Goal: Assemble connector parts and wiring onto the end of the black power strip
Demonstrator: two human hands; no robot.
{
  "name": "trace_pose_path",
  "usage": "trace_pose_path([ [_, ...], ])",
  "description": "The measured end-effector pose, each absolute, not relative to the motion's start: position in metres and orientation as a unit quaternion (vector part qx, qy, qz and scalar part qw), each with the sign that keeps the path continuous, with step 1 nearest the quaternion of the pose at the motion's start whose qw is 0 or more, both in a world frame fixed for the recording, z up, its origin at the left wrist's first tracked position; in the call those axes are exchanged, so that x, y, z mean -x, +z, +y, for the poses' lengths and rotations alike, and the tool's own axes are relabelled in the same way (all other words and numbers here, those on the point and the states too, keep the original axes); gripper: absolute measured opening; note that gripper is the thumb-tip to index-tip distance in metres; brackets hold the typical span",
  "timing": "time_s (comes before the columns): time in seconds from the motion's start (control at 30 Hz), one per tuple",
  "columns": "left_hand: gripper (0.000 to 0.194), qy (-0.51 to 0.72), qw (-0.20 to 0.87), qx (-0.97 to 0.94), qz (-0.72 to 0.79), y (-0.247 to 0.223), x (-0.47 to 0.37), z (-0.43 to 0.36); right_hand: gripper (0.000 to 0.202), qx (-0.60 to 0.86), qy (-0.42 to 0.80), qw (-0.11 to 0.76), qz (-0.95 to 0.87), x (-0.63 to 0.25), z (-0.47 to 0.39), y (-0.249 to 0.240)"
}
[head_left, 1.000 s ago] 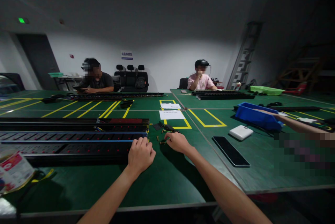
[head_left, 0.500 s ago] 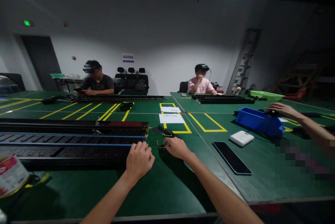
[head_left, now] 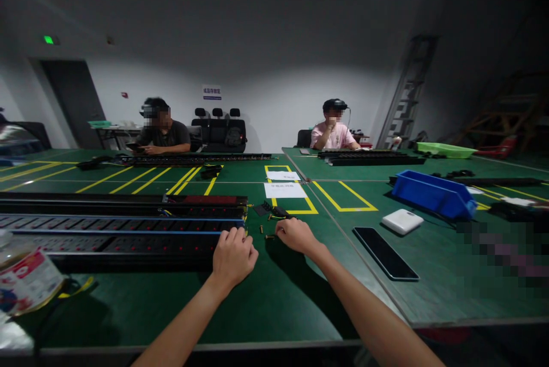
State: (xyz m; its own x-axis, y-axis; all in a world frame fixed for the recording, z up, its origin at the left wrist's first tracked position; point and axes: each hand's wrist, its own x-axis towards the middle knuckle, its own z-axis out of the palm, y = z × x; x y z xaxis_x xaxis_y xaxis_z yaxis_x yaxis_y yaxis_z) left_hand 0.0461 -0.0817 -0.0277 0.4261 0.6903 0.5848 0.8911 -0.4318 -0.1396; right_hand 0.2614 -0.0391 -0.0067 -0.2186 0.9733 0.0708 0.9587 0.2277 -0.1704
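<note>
My left hand (head_left: 235,255) sits at the center of the frame, fingers curled at the right-hand end of the black strips (head_left: 128,246) that run in from the left edge; my palm is turned away, so I cannot tell if it grips anything. My right hand (head_left: 297,235), just right of center, is bent low over the green table (head_left: 150,310), fingertips beside small brass-colored pieces (head_left: 269,236) — whether I pinch one, I cannot tell.

At the right of the frame stands a blue bin (head_left: 422,198), its near wall hiding most of its inside. Farther toward the upper right lies a shallow light-green tray (head_left: 448,151), too far off to make out any contents. At the lower left, a labeled container (head_left: 30,284) is cut by the frame edge — something brownish shows above its label, blurred.
</note>
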Motion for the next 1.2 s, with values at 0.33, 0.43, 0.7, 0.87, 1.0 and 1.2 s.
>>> trace_pose_path([
  [0.33, 0.016, -0.228, 0.224, 0.816, -0.482, -0.0293, -0.0470, -0.0798, 0.033, 0.629, 0.047, 0.092, -0.771, -0.2652, -0.0344, -0.0124],
  [0.43, 0.016, -0.226, 0.226, 0.815, -0.483, -0.0301, -0.0468, -0.0795, 0.033, 0.642, 0.033, 0.094, -0.761, -0.2658, -0.0337, -0.0128],
  [0.7, 0.017, -0.229, 0.224, 0.817, -0.479, -0.0289, -0.0457, -0.0796, 0.034, 0.650, 0.048, 0.106, -0.751, -0.2681, -0.0324, -0.0112],
  [0.87, 0.018, -0.229, 0.223, 0.819, -0.477, -0.0279, -0.0462, -0.0804, 0.035, 0.670, 0.051, 0.093, -0.734, -0.2692, -0.0314, -0.0110],
  [1.0, 0.018, -0.237, 0.218, 0.819, -0.475, -0.0278, -0.0461, -0.0804, 0.036, 0.696, 0.037, 0.087, -0.712, -0.2688, -0.0323, -0.0090],
  [1.2, 0.019, -0.234, 0.221, 0.819, -0.475, -0.0281, -0.0458, -0.0800, 0.033, 0.684, 0.067, 0.086, -0.722, -0.2685, -0.0328, -0.0058],
])
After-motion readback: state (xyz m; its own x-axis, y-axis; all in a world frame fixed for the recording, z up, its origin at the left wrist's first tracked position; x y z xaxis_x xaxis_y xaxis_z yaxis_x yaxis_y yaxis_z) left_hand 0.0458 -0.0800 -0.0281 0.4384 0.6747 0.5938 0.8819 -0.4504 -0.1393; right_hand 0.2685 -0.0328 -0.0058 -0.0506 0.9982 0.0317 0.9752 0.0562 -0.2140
